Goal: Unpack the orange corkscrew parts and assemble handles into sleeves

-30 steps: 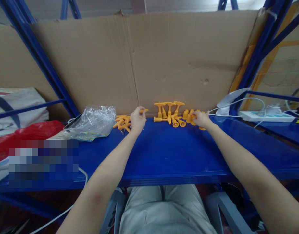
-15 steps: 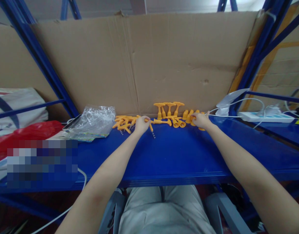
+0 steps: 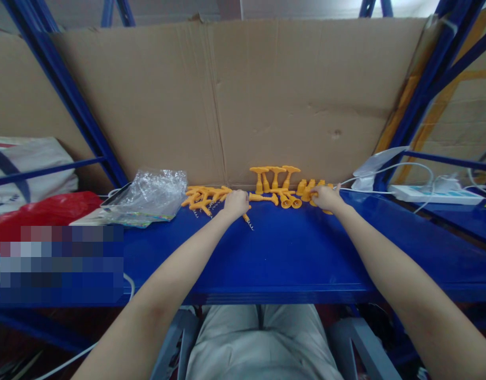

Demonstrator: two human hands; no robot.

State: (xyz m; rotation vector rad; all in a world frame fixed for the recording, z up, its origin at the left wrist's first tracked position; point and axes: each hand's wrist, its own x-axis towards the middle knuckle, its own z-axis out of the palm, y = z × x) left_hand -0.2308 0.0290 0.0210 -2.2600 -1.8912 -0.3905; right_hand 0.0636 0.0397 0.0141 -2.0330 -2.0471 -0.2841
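Note:
My left hand (image 3: 236,203) is closed around the handle of a yellow corkscrew (image 3: 247,218), whose bare metal spiral slants down to the right. To its left lies a heap of yellow corkscrew handles (image 3: 199,199) with spirals showing. My right hand (image 3: 326,198) pinches a yellow bell-shaped sleeve (image 3: 313,197), partly covered by the fingers, at a group of similar sleeves (image 3: 302,186). Between the hands, several T-handled corkscrews stand upright (image 3: 277,177) in sleeves against the cardboard. In front of them, others lie on their sides (image 3: 292,202), flared ends toward me.
A blue shelf top (image 3: 282,253) carries everything, backed by a tall cardboard sheet (image 3: 306,95). Clear plastic bags (image 3: 153,198) and a red bag (image 3: 48,211) lie on the left. On the right are a white power strip (image 3: 436,194) and cables.
My left hand has closed more fully over the corkscrew handle and shifted slightly right; the spiral has moved a little lower. My right hand stays at the sleeves.

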